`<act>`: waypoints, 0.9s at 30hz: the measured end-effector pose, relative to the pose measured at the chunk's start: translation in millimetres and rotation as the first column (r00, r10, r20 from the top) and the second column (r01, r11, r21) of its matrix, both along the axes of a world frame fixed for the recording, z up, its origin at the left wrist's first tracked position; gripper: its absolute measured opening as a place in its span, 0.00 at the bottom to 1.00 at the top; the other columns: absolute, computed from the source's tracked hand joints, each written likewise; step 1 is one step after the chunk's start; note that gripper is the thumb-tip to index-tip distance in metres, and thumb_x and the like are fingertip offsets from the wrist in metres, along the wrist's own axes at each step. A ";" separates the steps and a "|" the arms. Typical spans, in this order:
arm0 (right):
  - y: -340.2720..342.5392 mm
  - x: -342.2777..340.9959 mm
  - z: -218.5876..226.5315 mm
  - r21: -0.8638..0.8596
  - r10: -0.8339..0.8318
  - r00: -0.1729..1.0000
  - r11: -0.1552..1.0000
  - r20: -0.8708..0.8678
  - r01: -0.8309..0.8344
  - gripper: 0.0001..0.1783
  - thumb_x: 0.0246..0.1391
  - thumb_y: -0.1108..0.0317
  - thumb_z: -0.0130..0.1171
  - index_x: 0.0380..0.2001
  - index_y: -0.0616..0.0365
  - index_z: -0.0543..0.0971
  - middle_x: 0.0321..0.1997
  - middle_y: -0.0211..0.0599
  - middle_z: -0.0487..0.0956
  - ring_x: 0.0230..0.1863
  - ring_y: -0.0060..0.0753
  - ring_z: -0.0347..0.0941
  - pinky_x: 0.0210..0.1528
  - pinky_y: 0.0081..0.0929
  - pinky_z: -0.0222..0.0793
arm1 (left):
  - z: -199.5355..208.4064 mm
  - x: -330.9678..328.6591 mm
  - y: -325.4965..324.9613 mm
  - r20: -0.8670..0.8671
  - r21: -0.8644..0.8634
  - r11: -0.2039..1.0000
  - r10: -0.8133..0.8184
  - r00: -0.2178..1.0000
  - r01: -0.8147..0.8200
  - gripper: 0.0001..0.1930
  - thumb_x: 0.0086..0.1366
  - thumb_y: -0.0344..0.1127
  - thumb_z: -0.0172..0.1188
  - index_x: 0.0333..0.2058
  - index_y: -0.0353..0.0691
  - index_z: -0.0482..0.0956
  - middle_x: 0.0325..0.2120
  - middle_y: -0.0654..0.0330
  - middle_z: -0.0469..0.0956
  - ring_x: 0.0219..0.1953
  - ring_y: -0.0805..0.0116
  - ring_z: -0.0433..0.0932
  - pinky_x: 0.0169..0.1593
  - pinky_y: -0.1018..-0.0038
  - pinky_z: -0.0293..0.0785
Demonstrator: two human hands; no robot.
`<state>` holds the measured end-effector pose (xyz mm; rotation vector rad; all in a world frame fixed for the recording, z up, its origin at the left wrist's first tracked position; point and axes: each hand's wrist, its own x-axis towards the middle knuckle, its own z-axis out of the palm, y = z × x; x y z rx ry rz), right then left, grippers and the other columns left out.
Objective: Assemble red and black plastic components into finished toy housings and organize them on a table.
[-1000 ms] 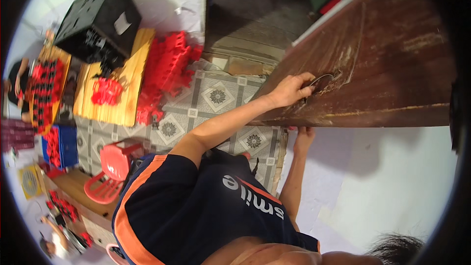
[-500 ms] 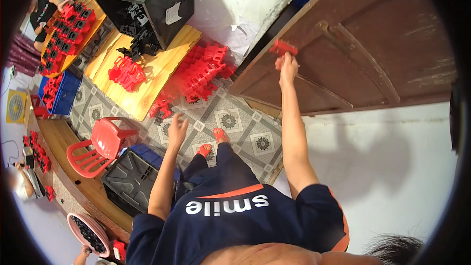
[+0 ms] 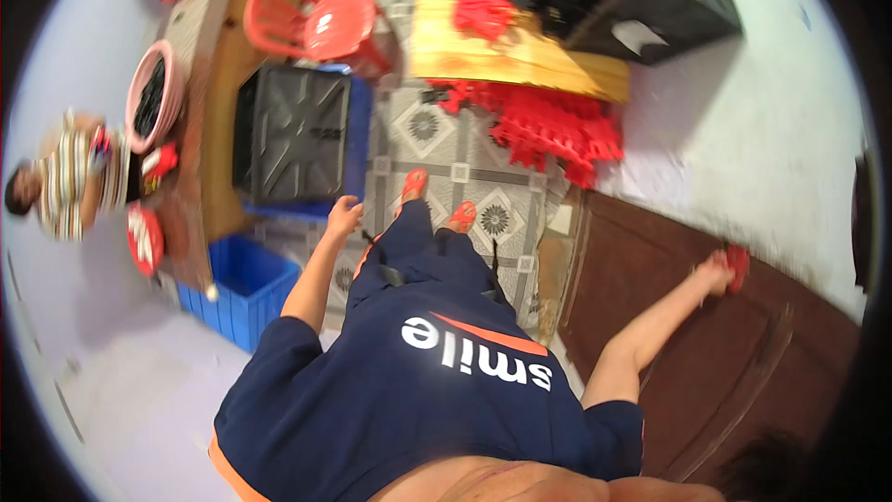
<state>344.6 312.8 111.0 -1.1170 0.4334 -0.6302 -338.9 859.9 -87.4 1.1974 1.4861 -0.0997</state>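
The right hand (image 3: 717, 271) is closed on a small red plastic piece (image 3: 739, 265) against the smooth brown wooden door (image 3: 743, 363). The left hand (image 3: 344, 217) hangs loose and holds nothing, just beside the ribbed black crate (image 3: 293, 135).

Small red plastic part (image 3: 739, 265): gripped in right hand (image 3: 717, 274), held against brown wooden door (image 3: 743, 372); shape blurred.

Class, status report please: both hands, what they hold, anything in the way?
Right hand shut on small red plastic piece, against brown wooden door. Left hand open, empty, beside black plastic crate. Nothing blocking either hand.
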 end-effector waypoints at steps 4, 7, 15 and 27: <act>54.4 -36.5 23.0 -0.940 -0.622 0.718 0.309 -0.313 -0.142 0.32 0.61 0.51 0.42 0.37 0.78 0.76 0.41 0.61 0.80 0.41 0.57 0.80 0.42 0.49 0.77 | 2.5 -34.3 -11.8 -0.001 -0.008 0.979 0.204 0.979 -0.204 0.20 0.63 0.40 0.59 0.52 0.44 0.71 0.33 0.61 0.79 0.27 0.74 0.75 0.27 0.73 0.69; 39.5 -62.4 51.0 -0.936 -0.715 0.696 -0.205 -0.057 -0.287 0.32 0.64 0.44 0.38 0.43 0.64 0.78 0.43 0.56 0.81 0.44 0.52 0.80 0.45 0.61 0.70 | -3.4 -28.6 -0.2 -0.052 0.143 0.986 0.098 0.994 -0.090 0.21 0.59 0.40 0.61 0.51 0.42 0.74 0.33 0.57 0.81 0.27 0.69 0.78 0.31 0.70 0.74; 4.6 -74.9 86.7 -0.864 -0.457 0.776 -0.034 -0.434 -0.503 0.28 0.56 0.47 0.50 0.30 0.66 0.82 0.17 0.49 0.77 0.23 0.49 0.77 0.27 0.49 0.72 | -44.0 11.9 73.6 0.094 0.345 0.910 0.209 0.974 -0.228 0.26 0.58 0.41 0.63 0.54 0.39 0.69 0.36 0.51 0.80 0.42 0.56 0.80 0.49 0.64 0.73; 654.1 -359.0 -175.2 -0.172 0.382 -0.323 -0.834 -0.866 -0.524 0.11 0.62 0.64 0.53 0.35 0.62 0.78 0.23 0.26 0.74 0.24 0.17 0.67 0.25 0.18 0.62 | -76.8 -36.1 33.0 0.026 -0.292 0.538 0.831 0.556 -0.790 0.26 0.64 0.48 0.58 0.57 0.44 0.66 0.42 0.60 0.75 0.33 0.71 0.76 0.31 0.70 0.73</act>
